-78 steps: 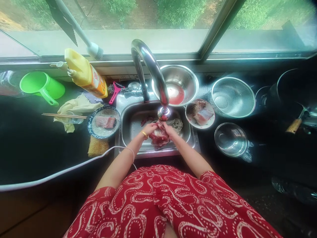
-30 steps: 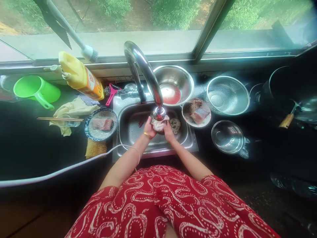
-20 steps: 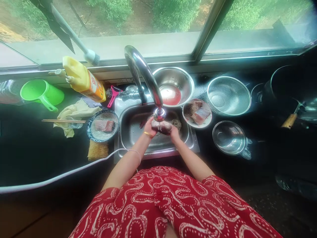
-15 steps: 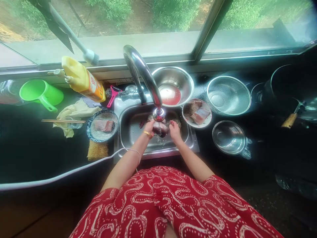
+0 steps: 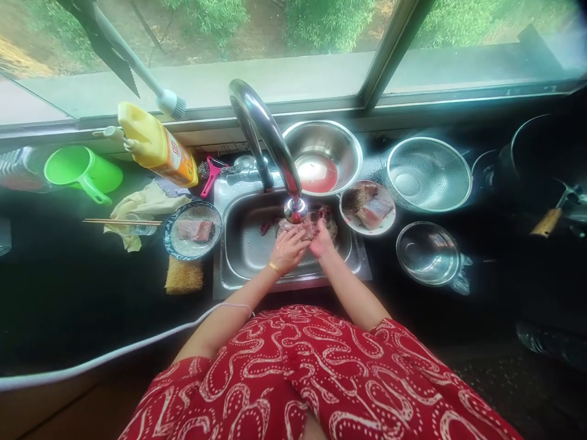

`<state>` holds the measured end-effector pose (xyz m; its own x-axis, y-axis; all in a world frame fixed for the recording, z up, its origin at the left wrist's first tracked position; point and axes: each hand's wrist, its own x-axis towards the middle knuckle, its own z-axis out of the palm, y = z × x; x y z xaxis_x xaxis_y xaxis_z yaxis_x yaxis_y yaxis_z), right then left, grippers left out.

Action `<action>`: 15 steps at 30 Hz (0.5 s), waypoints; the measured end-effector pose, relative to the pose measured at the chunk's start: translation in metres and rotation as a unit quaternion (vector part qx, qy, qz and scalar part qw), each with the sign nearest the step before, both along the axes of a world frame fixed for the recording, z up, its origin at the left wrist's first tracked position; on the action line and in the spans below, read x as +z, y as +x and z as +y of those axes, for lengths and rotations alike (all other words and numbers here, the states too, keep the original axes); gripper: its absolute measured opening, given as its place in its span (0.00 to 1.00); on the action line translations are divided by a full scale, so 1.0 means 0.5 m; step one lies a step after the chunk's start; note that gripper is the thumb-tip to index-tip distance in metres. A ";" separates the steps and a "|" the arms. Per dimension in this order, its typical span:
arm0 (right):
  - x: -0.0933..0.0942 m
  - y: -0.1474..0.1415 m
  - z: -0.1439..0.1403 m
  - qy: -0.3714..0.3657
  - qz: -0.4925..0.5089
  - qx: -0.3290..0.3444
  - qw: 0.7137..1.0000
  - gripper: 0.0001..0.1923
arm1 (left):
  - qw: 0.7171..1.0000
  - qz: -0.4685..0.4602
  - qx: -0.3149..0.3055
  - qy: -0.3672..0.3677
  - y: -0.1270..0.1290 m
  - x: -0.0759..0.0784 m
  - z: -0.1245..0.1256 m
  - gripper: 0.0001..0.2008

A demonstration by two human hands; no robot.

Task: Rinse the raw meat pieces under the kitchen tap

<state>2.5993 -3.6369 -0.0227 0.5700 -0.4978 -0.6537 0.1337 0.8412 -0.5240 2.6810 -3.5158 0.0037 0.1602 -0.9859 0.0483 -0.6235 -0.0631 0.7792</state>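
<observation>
Fingers of left hand (image 5: pixel 288 247) spread wide, palm down, over sink (image 5: pixel 238 244) centre; meat (image 5: pixel 316 223) lies at 1 o'clock from them, under tap (image 5: pixel 296 211). Right hand (image 5: pixel 322 240) nearer, fingers curled on meat; firm grip or not, can't tell. Meat's long axis unclear. Plate w/ meat (image 5: pixel 369 208) at 3 o'clock on table, steel bowl (image 5: pixel 321 156) at 12.

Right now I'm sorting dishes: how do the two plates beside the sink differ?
The blue-rimmed plate lies left of the sink and holds one piece of meat; the white plate lies right of it and holds two pieces. The left hand is nearer the blue-rimmed plate, the right hand nearer the white plate. Both are round, with raw meat.
</observation>
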 end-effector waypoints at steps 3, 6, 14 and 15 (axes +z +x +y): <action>0.022 -0.001 0.009 0.066 -0.051 -0.042 0.996 0.29 | 0.992 0.015 0.124 0.011 0.032 -0.020 0.030 0.14; 0.035 0.002 0.028 0.067 -0.090 -0.069 0.991 0.29 | 0.932 0.130 0.333 0.058 0.038 -0.028 0.026 0.15; 0.022 -0.004 0.073 0.008 -0.059 -0.137 0.989 0.07 | 0.642 0.624 0.437 0.089 -0.042 -0.028 -0.082 0.19; 0.022 -0.005 0.077 -0.005 -0.057 -0.158 0.986 0.08 | 0.639 0.615 0.458 0.064 -0.045 -0.033 -0.095 0.18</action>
